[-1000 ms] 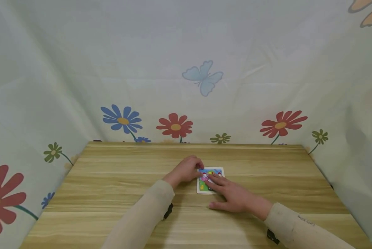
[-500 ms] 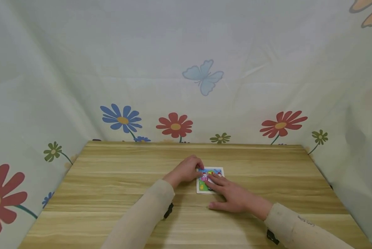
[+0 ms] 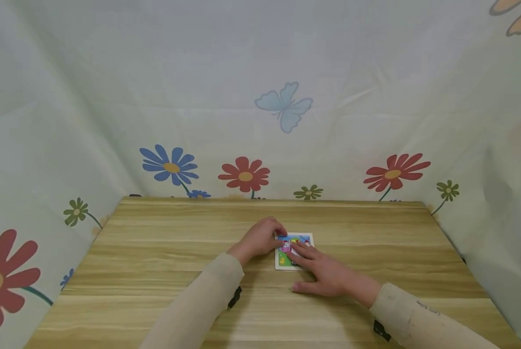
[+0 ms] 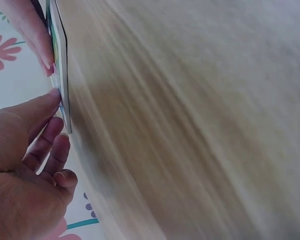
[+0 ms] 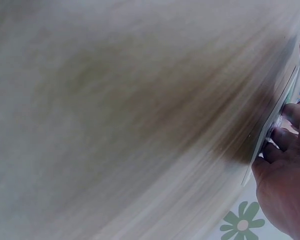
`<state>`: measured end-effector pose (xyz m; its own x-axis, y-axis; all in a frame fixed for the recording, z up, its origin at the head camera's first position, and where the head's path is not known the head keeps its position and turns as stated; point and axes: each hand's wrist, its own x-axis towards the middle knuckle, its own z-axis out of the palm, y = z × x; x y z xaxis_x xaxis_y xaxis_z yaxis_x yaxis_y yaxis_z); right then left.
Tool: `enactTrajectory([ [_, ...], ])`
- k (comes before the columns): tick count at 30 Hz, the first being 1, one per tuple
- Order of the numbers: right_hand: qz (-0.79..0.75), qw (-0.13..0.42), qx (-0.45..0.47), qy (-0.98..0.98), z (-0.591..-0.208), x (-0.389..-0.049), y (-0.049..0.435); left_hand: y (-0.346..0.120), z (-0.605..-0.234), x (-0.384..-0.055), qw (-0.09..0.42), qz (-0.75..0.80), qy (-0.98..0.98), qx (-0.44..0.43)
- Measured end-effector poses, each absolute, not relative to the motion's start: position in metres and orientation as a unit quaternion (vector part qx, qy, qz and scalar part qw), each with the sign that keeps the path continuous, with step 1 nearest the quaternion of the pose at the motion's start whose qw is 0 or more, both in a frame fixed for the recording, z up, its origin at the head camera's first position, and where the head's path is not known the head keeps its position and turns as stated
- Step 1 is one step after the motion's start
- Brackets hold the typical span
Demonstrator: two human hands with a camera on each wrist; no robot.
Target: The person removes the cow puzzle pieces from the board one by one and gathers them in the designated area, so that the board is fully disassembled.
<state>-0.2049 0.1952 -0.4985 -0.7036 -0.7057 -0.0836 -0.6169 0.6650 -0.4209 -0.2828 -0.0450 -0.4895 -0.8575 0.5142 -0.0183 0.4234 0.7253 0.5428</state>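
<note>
A small square picture board (image 3: 283, 261) with a white border and bright cartoon animals lies flat on the wooden table. My left hand (image 3: 262, 236) is at its far left corner. In the left wrist view the thumb of that hand touches the board (image 4: 63, 65) near the edge, with the other fingers loosely bent beside it. My right hand (image 3: 327, 275) rests across the board's right part, its fingers spread over the picture and its thumb on the wood. Those fingers hide much of the picture. In the right wrist view the fingertips press on the board's face.
The wood-grain table (image 3: 164, 242) reaches back to a white cloth wall (image 3: 330, 140) printed with flowers and a butterfly. More of this cloth stands along both sides. Each wrist carries a black strap-on camera, partly seen below the beige sleeves (image 3: 199, 300).
</note>
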Motion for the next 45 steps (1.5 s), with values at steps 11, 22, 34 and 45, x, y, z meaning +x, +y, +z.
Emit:
enactTrajectory([
  [11, -0.183, 0.129, -0.36, 0.906, -0.4995, -0.2063, 0.1961, -0.0418, -0.4852, -0.2843, 0.115, 0.276, 0.924, 0.239],
  [22, -0.188, 0.133, -0.355, 0.906, -0.4972, -0.2043, 0.1941, -0.0411, -0.4848, -0.2857, 0.13, 0.271, 0.925, 0.232],
  [34, -0.184, 0.134, -0.351, 0.908, -0.4959, -0.2036, 0.193, -0.0404, -0.4859, -0.2861, 0.134, 0.281, 0.923, 0.226],
  [45, -0.196, 0.131, -0.351, 0.906, -0.5002, -0.2051, 0.1947, -0.0411, -0.4848, -0.2863, 0.131, 0.278, 0.922, 0.236],
])
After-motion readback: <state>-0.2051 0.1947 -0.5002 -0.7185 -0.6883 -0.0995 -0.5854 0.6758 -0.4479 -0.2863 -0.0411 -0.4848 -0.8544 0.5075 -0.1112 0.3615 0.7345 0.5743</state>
